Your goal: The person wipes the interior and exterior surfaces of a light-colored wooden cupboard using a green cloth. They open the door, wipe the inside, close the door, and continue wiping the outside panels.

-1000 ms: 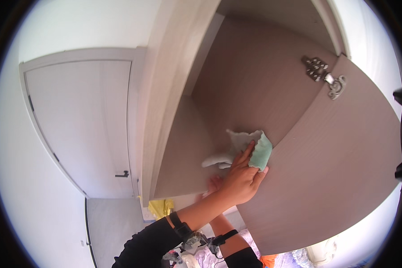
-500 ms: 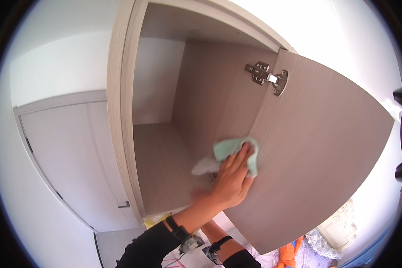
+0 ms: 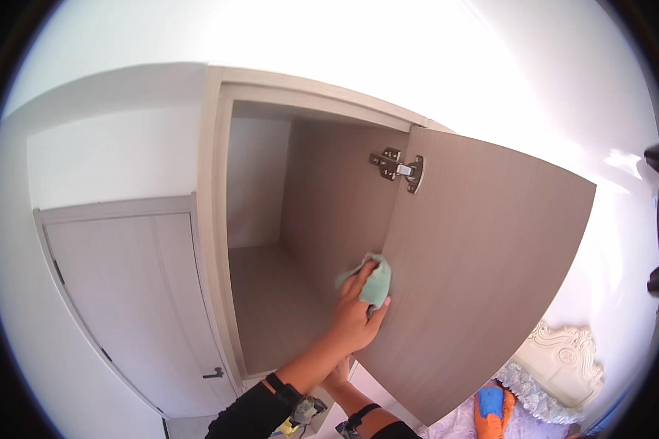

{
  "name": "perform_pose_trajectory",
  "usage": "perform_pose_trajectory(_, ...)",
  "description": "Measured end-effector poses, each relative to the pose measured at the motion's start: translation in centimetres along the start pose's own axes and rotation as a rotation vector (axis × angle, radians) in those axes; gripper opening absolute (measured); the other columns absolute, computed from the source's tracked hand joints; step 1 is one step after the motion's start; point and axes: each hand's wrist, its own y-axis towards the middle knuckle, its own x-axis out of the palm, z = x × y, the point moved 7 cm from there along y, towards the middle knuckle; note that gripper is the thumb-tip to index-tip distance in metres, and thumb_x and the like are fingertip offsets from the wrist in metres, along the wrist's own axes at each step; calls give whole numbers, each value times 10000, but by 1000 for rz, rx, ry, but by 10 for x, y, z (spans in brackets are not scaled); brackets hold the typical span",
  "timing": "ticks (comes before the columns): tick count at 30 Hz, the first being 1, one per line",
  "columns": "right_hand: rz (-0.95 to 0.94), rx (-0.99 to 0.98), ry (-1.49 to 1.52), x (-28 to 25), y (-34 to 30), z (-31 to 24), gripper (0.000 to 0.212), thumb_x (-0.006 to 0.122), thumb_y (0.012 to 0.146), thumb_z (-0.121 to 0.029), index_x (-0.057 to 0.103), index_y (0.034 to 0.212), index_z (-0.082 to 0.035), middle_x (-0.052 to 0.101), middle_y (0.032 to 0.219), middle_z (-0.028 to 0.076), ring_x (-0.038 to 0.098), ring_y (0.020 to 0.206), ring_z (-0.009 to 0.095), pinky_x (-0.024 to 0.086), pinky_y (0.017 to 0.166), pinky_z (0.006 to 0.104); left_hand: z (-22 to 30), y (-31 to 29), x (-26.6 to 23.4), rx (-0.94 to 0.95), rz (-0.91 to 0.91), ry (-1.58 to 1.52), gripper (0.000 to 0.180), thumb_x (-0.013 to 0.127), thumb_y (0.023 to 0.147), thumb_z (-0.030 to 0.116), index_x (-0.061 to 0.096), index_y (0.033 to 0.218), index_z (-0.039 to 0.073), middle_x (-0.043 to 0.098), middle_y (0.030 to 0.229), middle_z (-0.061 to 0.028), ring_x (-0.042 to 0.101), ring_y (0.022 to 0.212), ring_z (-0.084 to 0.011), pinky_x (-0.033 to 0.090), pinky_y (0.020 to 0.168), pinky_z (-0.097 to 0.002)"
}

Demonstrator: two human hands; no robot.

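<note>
My left hand (image 3: 355,322) grips a pale green cloth (image 3: 377,285) bunched between its fingers. It holds the cloth at the hinge side of an open cabinet, where the inner side panel (image 3: 329,197) meets the swung-out door (image 3: 483,256). My left forearm crosses in front of the right one. Behind it, my right hand (image 3: 337,373) is near the lower front edge of the cabinet, its fingers mostly hidden. A metal hinge (image 3: 401,170) joins door and panel above the cloth.
A pale door (image 3: 132,307) with a dark handle (image 3: 214,373) stands to the left. At lower right are a carved cream headboard (image 3: 564,358), a frilled grey pillow (image 3: 538,395) and an orange and blue item (image 3: 493,410) on a bed. The cabinet door's lower corner projects above the bed.
The view has shifted, showing more wall above the cabinet. My left hand and the cloth sit lower along the hinge-side edge. A blurred whitish patch beside the cloth no longer shows.
</note>
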Motion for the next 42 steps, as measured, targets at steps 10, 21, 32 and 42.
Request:
perform_pose_trajectory(10,178,-25,95,-26,7,-13,761,766,830,-417,581,1448,-12,520,1511,234,450,1440,469,283,1225,616,1,14,-8,-2,49,-7,553,766,1000,207,623,1504,31,575,1607,-194,501,1438,-419,418,1214,-502)
perform_pose_trajectory(21,348,-67,149,-60,13,-27,457,716,792,-177,641,1195,26,619,1244,234,585,1221,461,396,1130,596,7,17,-17,49,46,88,451,757,990,190,698,1413,41,612,1571,-199,558,1409,-437,465,1189,-497)
perform_pose_trajectory(32,67,-36,180,-26,13,-15,590,792,894,-345,634,1393,-72,617,1384,148,555,1356,363,375,1196,545,87,15,14,341,-312,130,669,585,1077,419,492,1616,33,440,1676,-259,497,1374,-486,387,1181,-568)
perform_pose_trajectory(42,-33,-44,-60,14,-3,-1,811,726,876,-455,558,1578,-83,420,1655,229,365,1526,494,234,1284,652,106,46,1,472,-71,88,642,714,995,349,575,1507,-11,482,1619,-255,474,1379,-473,353,1207,-549)
